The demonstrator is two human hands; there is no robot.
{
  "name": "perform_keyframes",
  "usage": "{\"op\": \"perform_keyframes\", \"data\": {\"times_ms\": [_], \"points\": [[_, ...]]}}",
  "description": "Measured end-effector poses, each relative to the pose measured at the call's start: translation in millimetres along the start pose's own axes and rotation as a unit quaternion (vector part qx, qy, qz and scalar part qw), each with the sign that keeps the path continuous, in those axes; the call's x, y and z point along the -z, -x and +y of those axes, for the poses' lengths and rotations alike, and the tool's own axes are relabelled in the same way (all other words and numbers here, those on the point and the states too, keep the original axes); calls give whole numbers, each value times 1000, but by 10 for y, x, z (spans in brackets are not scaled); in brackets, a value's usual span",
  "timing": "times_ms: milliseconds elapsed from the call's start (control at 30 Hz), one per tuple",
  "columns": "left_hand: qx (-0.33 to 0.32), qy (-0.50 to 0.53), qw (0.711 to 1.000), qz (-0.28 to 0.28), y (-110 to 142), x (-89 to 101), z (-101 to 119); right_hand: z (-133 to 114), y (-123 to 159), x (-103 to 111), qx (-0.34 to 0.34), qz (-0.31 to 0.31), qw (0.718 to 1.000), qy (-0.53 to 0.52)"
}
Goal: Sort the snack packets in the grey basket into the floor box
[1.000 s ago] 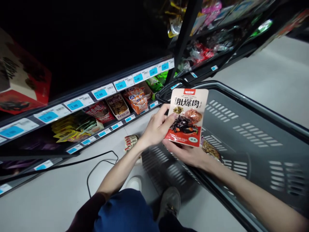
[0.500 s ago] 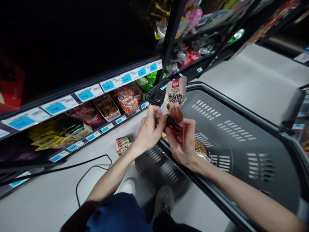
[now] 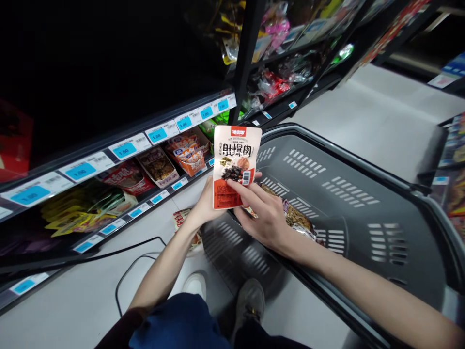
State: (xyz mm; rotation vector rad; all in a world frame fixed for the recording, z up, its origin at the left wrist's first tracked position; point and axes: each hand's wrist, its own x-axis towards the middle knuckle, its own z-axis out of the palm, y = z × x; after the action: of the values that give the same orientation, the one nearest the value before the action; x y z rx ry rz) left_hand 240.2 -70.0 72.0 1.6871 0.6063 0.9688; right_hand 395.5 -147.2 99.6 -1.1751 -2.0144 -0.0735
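so the left hand (image 3: pixel 206 202) has the packet (image 3: pixel 238 138) gripped from behind, front up, just over the basket (image 3: pixel 350 165) edge; right hand (image 3: pixel 269 220) has fingers laid across it, can't tell if they're pinching; looks like a label check tbh; moving it would need that left grip kept snug

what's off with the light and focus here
All in the head view: shelf interior nearly black, floor bright with a soft sheen; pouch sharp enough for its large print, while packs at the right edge look blurred.
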Motion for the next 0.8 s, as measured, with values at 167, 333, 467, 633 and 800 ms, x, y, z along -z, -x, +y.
{"op": "perform_keyframes", "data": {"times_ms": [167,333,467,633,800], "points": [[16,3,1000,21,24,35,-67,9,21,-1,27,-24,999,40],[16,12,999,34,20,24,-78,11,30,-9,25,-17,999,27],[8,33,999,27,24,21,-112,8,24,-9,21,-14,1000,14],[-5,39,998,39,24,22,-151,-1,9,-3,22,-13,1000,10],[-12,32,998,43,1,15,-90,1,10,-6,13,-16,1000,-10]]}}
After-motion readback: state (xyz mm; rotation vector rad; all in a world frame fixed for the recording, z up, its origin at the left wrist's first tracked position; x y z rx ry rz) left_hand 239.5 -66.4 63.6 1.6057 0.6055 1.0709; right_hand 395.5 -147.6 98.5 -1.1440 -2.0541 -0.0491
